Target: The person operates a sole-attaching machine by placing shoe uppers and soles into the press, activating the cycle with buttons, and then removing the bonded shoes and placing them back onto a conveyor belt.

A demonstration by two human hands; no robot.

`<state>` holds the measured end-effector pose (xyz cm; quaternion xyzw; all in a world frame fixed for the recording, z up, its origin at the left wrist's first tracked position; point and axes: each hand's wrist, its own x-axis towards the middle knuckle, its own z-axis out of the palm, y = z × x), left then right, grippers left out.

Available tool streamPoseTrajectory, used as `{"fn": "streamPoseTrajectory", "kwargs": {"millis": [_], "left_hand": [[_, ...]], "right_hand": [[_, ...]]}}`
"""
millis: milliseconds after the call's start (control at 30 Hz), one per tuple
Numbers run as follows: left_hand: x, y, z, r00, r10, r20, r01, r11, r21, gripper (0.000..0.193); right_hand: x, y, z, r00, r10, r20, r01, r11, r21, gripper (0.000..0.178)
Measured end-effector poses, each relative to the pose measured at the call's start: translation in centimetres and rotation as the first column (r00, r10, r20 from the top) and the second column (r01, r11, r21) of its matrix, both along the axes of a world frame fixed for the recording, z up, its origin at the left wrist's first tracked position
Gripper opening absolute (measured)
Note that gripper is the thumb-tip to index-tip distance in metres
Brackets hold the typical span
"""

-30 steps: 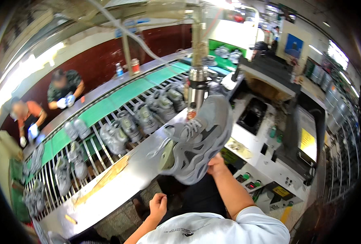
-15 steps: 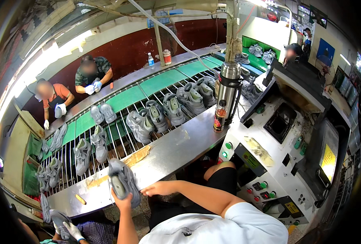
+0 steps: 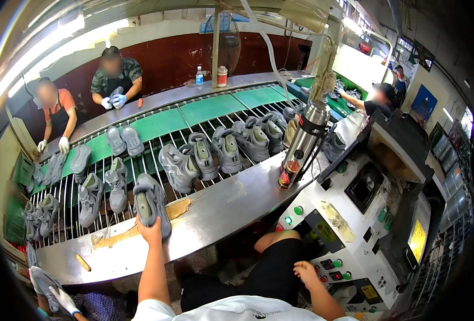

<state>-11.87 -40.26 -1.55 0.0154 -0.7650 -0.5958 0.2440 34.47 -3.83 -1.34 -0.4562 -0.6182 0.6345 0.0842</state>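
Observation:
My left hand (image 3: 150, 231) grips a grey sneaker (image 3: 159, 199) by its heel end, with the shoe's opening turned toward me. It is held up over the near metal ledge, beside the row of shoes on the rollers. My right hand (image 3: 305, 272) holds nothing; its loosely bent fingers are apart, beside my knee and close to the buttons on the white machine's front (image 3: 333, 243). Grey sneakers, among them one (image 3: 117, 184) left of the held shoe and another (image 3: 177, 167) right of it, stand on the roller conveyor (image 3: 140, 167).
A steel thermos (image 3: 313, 124) and a bottle with a red label (image 3: 290, 170) stand on the metal ledge (image 3: 221, 200). A small yellow-brown stick (image 3: 83, 262) lies at its left. Two people work across the conveyor; gloved hands (image 3: 64, 299) hold a shoe at lower left.
My right hand has moved from beside the held sneaker rightward to the machine's front. My left hand still holds the sneaker, now higher. The view has shifted, and the people opposite have moved their hands.

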Motion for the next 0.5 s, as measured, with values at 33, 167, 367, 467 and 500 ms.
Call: {"fn": "streamPoseTrajectory", "kwargs": {"millis": [33, 167, 367, 467, 500], "left_hand": [[-1.6, 1.8, 1.3, 0.995, -0.002, 0.104, 0.001, 1.0, 0.019, 0.075], [-10.0, 3.5, 2.0, 0.976, 0.021, 0.217, -0.025, 1.0, 0.017, 0.084], [-15.1, 4.1, 2.0, 0.938, -0.121, 0.324, 0.156, 0.984, -0.085, 0.089], [-15.5, 1.7, 4.0, 0.841, -0.176, 0.512, 0.339, 0.909, -0.244, 0.079], [-16.4, -1.3, 2.7, 0.895, -0.175, 0.41, 0.314, 0.901, -0.299, 0.063]], "right_hand": [[0.7, -1.2, -0.5, 1.0, -0.012, 0.012, 0.012, 0.999, 0.032, 0.013], [-2.0, -5.2, 0.5, 0.96, 0.02, 0.28, -0.204, 0.734, 0.647, 0.013], [-4.8, -5.3, 2.3, 0.92, 0.065, 0.387, -0.299, 0.756, 0.583, 0.009], [-6.2, -6.3, 2.9, 0.941, 0.086, 0.326, -0.285, 0.718, 0.635, 0.008], [-7.8, -6.6, 3.2, 0.943, 0.172, 0.287, -0.324, 0.681, 0.657, 0.007]]}}
